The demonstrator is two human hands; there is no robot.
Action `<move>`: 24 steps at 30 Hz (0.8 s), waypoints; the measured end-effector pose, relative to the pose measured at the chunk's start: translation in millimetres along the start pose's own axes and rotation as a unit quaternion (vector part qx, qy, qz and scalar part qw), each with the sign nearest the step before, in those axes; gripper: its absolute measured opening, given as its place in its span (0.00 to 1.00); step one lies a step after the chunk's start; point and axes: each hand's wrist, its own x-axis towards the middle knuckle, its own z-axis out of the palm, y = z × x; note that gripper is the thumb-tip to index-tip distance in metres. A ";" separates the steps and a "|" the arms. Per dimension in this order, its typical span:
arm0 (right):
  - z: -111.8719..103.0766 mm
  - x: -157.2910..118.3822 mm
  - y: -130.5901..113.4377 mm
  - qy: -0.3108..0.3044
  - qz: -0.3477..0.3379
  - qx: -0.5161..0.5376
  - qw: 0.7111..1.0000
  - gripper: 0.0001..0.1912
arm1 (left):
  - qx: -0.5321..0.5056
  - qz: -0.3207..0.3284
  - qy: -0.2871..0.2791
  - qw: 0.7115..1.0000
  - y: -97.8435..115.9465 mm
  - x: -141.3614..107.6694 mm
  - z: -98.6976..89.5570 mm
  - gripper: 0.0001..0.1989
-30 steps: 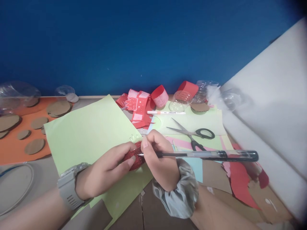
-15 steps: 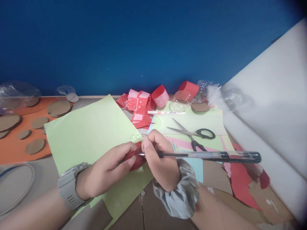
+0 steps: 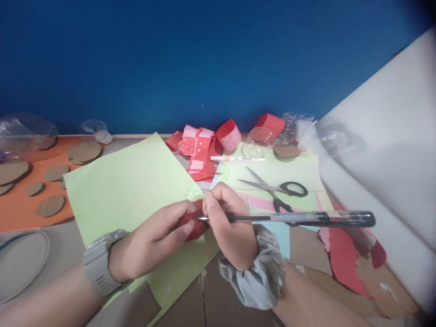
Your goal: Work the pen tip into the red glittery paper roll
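My left hand (image 3: pixel 153 240) is closed on a small red piece with a dark dotted pattern (image 3: pixel 196 230), pinching it between thumb and fingers. My right hand (image 3: pixel 230 227) is closed with a clear-barrelled black pen (image 3: pixel 289 219) gripped in it. The pen lies nearly level, its tip pointing left at the red piece; its capped end reaches out to the right. The right fingertips also meet the upper right edge of the red piece, but I cannot tell whether they grip it. A light green sheet (image 3: pixel 122 186), with small cut or drawn shapes near its corner, lies under both hands.
Black-handled scissors (image 3: pixel 272 187) lie open on papers to the right. Behind are a white marker (image 3: pixel 237 159), red paper pieces (image 3: pixel 203 150) and clear plastic cups (image 3: pixel 257 141). Cardboard discs (image 3: pixel 50 206) rest on orange paper (image 3: pixel 20 211) at left. Red scraps (image 3: pixel 345 263) lie at right.
The view has shifted very slightly. Both hands keep their hold on the red piece and the pen, with almost no movement; the pen's far end sits a touch higher.
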 end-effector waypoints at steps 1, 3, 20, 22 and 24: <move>-0.1 -0.2 -0.2 0.000 -0.001 -0.004 1.000 0.15 | 0.001 0.000 0.000 1.000 0.0 0.0 -0.1 0.10; -0.4 -0.4 -0.7 0.002 -0.001 -0.009 1.000 0.14 | 0.004 -0.003 -0.001 1.000 -0.4 -0.1 -0.5 0.10; -0.2 0.3 -1.8 -0.004 -0.006 0.000 1.000 0.14 | 0.010 -0.015 0.001 1.000 -0.6 -0.5 -0.8 0.10; 0.2 0.7 -2.8 0.003 -0.011 0.010 1.000 0.14 | 0.010 -0.010 0.002 1.000 -0.4 0.0 -0.7 0.10; 0.6 0.6 -3.5 0.013 -0.017 0.016 1.000 0.14 | 0.009 -0.008 0.001 1.000 -0.6 0.3 -0.6 0.09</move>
